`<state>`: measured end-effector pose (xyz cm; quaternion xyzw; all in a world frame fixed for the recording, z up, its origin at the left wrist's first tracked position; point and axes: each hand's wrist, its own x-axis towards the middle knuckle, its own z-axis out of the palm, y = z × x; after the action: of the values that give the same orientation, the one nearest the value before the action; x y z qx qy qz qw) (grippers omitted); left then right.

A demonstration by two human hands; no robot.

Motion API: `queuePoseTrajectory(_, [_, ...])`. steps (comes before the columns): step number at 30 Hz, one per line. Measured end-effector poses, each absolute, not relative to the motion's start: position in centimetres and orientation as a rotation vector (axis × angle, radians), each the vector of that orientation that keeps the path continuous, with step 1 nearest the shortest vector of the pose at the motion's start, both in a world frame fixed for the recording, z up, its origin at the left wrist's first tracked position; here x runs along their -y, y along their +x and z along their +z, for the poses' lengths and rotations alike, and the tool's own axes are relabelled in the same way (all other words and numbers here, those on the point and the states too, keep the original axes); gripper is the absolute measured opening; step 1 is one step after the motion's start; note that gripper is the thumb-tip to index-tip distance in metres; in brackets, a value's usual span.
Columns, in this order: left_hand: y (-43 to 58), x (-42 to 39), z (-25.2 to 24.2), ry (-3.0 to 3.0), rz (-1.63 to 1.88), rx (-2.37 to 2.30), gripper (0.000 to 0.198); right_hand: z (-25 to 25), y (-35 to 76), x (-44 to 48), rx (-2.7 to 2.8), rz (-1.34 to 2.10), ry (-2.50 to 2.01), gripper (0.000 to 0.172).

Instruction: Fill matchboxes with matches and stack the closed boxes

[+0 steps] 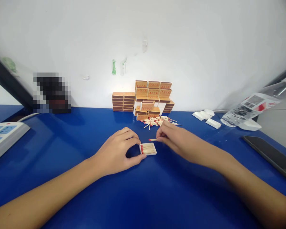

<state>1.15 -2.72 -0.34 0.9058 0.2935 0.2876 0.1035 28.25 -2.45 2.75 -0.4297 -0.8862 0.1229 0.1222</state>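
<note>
Matchsticks (147, 148), slim pale wood with red heads, lie side by side in a small white rectangular tray (155, 149) resting on the glossy blue tabletop (143, 194). In the head view, the left hand (120, 148) lightly pinches the tray at its left end, thumb on the near edge, fingertip at the far corner. The right hand (173, 135) pinches a single red-headed matchstick (153, 140) by its plain end, just beyond the tray's far edge.

The stick should be very light, stiff but easily snapped; the plain end suits a fingertip hold. The tray looks light too, likely to slide unless braced at its walls. Beyond it, a loose heap of red-tipped matchsticks (154, 121) and stacked yellow-and-brown matchboxes (153, 92) limit reach; the best room for moving lies nearer, between the forearms.
</note>
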Motion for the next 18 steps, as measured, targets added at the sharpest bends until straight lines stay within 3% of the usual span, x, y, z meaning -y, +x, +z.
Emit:
queuePoseTrajectory(6, [1.4, 2.8, -0.2, 2.684, 0.961, -0.819, 0.020, 3.0, 27.5, 3.1, 2.582, 0.186, -1.193, 0.020])
queuePoseTrajectory(11, [1.4, 3.1, -0.2, 2.694, 1.123, -0.750, 0.024, 3.0, 32.0, -0.9, 2.368, -0.135, -1.531, 0.021])
queuePoseTrajectory(18, [1.2, 2.8, -0.3, 2.718, 0.913, -0.831, 0.022, 1.3, 35.1, -3.1, 2.440, 0.061, -1.806, 0.028])
